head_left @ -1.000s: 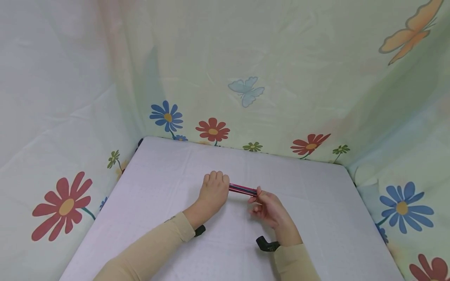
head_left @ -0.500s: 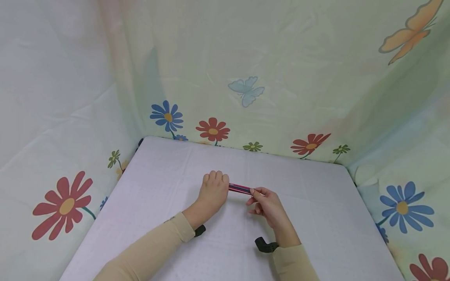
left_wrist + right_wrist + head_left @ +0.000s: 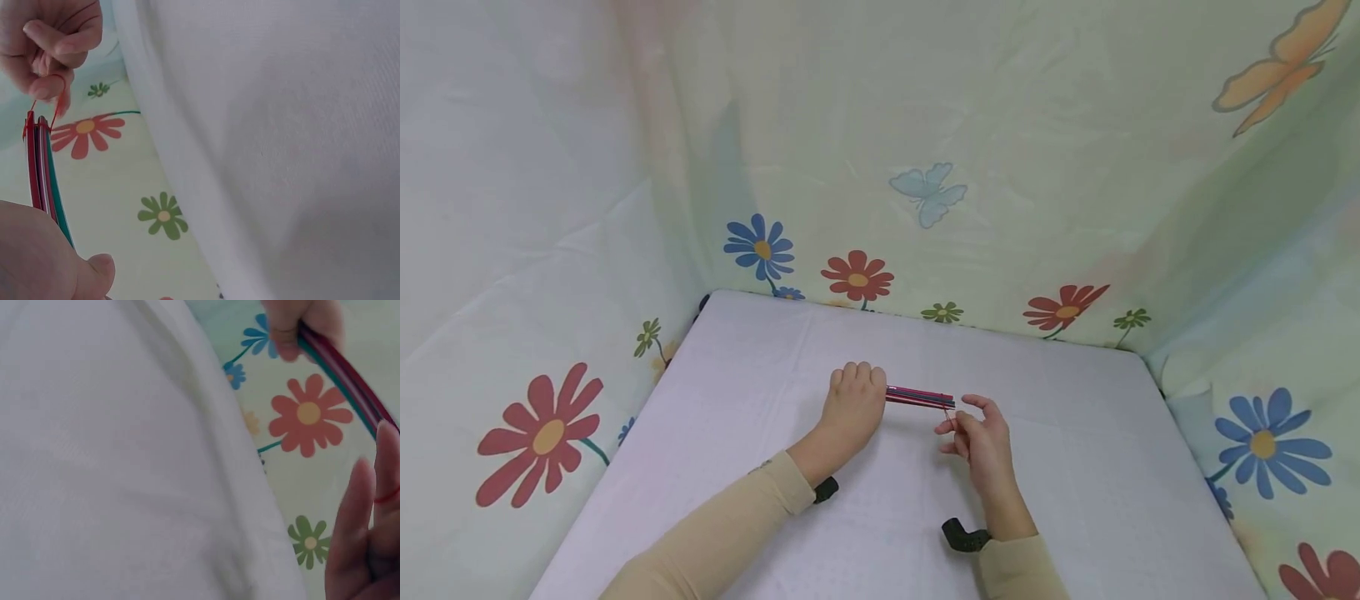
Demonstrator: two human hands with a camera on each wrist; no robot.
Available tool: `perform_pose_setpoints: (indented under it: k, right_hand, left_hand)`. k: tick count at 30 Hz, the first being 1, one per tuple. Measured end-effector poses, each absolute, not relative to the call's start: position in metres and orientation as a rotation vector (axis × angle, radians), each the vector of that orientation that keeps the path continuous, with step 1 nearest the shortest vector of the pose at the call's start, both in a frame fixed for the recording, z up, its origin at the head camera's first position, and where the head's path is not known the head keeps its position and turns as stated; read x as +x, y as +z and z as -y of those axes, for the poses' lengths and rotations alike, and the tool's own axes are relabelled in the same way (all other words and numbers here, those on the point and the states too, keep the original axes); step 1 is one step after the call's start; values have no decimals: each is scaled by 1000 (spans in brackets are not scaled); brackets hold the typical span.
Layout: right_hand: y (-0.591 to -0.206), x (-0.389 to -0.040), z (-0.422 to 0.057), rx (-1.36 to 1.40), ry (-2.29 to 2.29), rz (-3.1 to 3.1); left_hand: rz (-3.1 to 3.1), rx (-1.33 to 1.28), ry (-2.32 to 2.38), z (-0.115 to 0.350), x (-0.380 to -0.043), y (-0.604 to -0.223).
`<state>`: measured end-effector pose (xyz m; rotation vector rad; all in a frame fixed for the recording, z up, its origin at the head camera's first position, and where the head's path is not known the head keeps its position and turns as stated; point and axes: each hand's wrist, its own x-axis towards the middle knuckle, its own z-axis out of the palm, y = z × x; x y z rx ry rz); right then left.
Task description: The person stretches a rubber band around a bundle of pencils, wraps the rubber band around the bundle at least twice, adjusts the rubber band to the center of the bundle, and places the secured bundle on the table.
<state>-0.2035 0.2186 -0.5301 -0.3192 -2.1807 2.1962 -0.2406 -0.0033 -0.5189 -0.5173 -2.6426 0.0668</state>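
My left hand grips a bundle of slim pencils, red, teal and dark, held above the table and pointing right. The part inside that fist is hidden. A thin red rubber band circles the bundle's free end in the left wrist view. From there it stretches out in a loop to my right hand, which holds it on its curled fingers just beyond the pencil tips. In the right wrist view the band crosses a finger, and the pencils run up to the left hand.
A white cloth covers the table. Pale curtains printed with flowers and butterflies stand behind it and on both sides. Black wrist-camera mounts stick out below both hands.
My right hand has moved off the pencil ends, so the tips now show, and it has drawn the rubber band out into a loop. The left hand keeps its grip, almost in place.
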Motion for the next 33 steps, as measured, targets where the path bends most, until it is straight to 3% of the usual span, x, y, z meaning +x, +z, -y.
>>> perform_pose_setpoints:
  k: [6, 17, 26, 33]
  right_hand:
    - [-529, -200, -215, -344, 1706, 2417]
    - [-532, -195, -212, -152, 1568, 2573]
    - [-550, -183, -206, 331, 1883, 2248]
    - [-555, -171, -173, 52, 2397, 1711]
  left_hand:
    - [2654, -511, 48, 2, -239, -517]
    - [2689, -475, 9, 1, -243, -515]
    - [2801, -372, -28, 0, -244, -519]
    - [2782, -349, -61, -7, -245, -522]
